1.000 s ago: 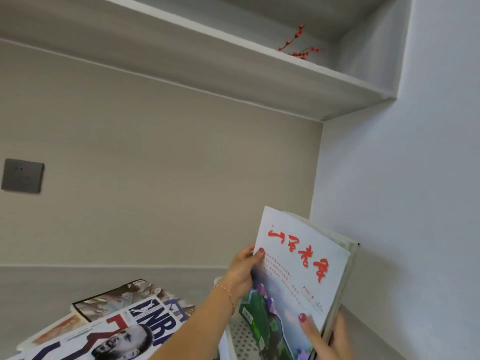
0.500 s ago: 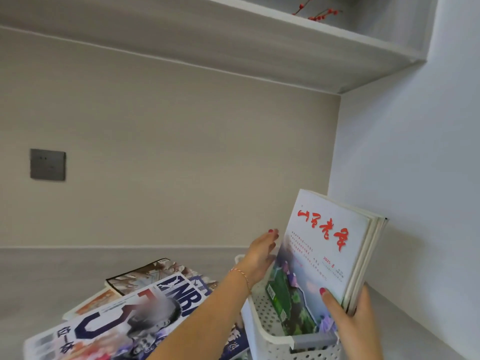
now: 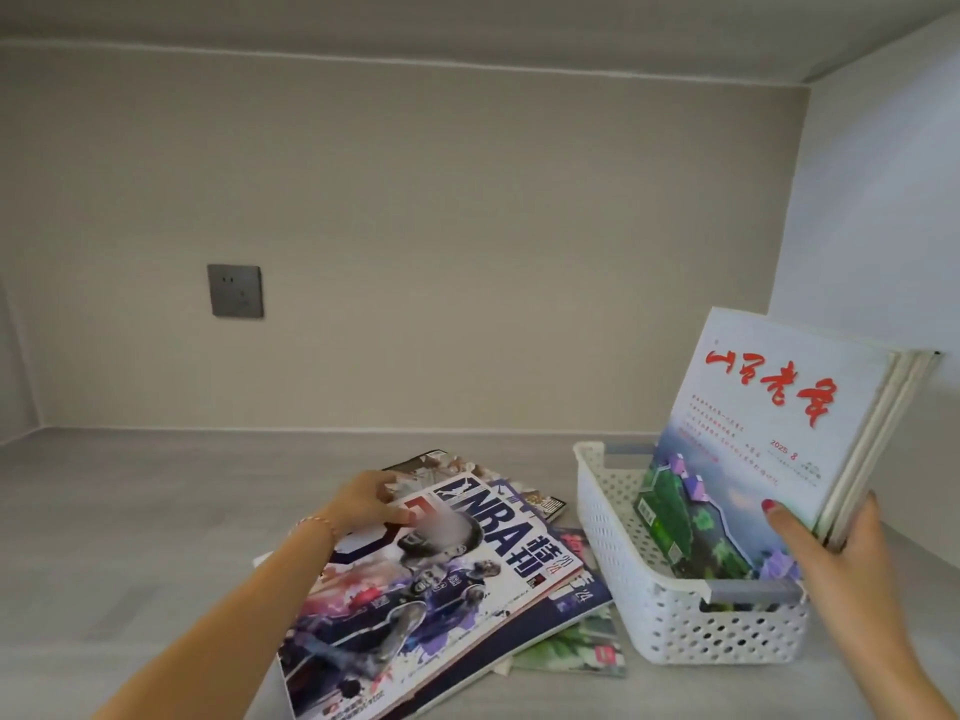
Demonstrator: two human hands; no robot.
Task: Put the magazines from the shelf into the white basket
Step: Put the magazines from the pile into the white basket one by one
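- Right hand (image 3: 852, 548) grips a bundle of thin magazines (image 3: 769, 428) by its lower right edge, thumb pressed on the front cover, fingers wrapped behind. The bundle stands on end inside the white basket (image 3: 675, 615), leaning toward the right wall.
- Change over the last second: the bundle was held up above the basket with both hands on it; now its bottom edge sits down among the basket walls. Whether it touches the basket floor cannot be told, since the near rim hides it.
- Left hand (image 3: 371, 504) has left the bundle and moved across to the loose pile (image 3: 447, 579) on the shelf (image 3: 130, 537), just left of the basket. Its fingers curl over the far edge of the top NBA magazine (image 3: 431, 574), thumb on the cover: a pinch on that edge.
- The pile is fanned out flat; several covers show beneath the top one, one green cover poking out at the near right.
- Judgement: first batch is effectively delivered; the right hand only props it upright. The next batch is being taken up.
- Risk: the basket is narrow and the NBA magazine looks broad; it may need to go in on edge beside the bundle, or the bundle could topple once released.
- Grey wall socket (image 3: 235, 291) on the back panel, well apart from the work.
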